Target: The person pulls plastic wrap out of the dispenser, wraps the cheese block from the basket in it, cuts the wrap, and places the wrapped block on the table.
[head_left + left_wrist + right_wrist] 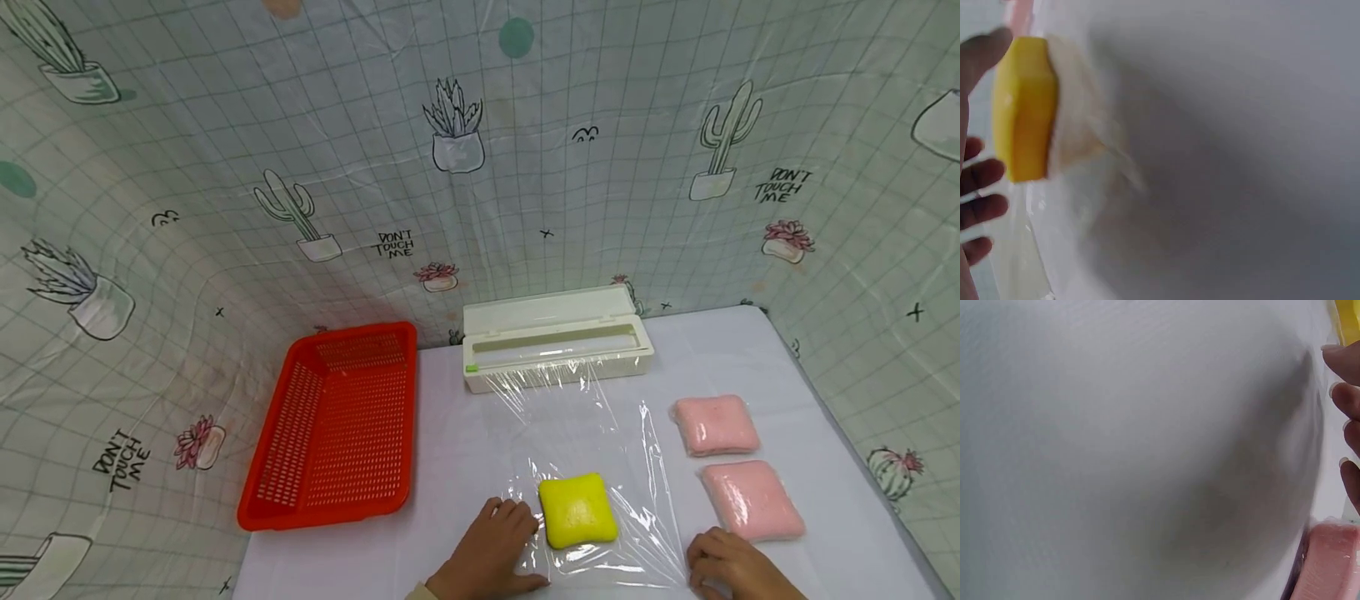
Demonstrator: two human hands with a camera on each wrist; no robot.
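Note:
A yellow pillow-shaped block [578, 510] lies on a sheet of cling film [585, 433] drawn out from a white film dispenser [558, 367]. My left hand [491, 550] is just left of the block, thumb and fingers spread apart. In the left wrist view the block's yellow side [1025, 109] stands between the thumb and the other fingers, with a gap to them. My right hand [738, 567] pinches the near right corner of the film, where creases run together. Its fingers [1347, 400] are bent in the right wrist view; the grip itself is partly hidden.
Two pink film-wrapped blocks, one farther back [716, 425] and one nearer [753, 500], lie at the right. A red perforated basket [408, 417] stands at the left. The dispenser's lid [551, 310] is raised near the patterned back curtain [517, 208]. White cloth covers the table [450, 442].

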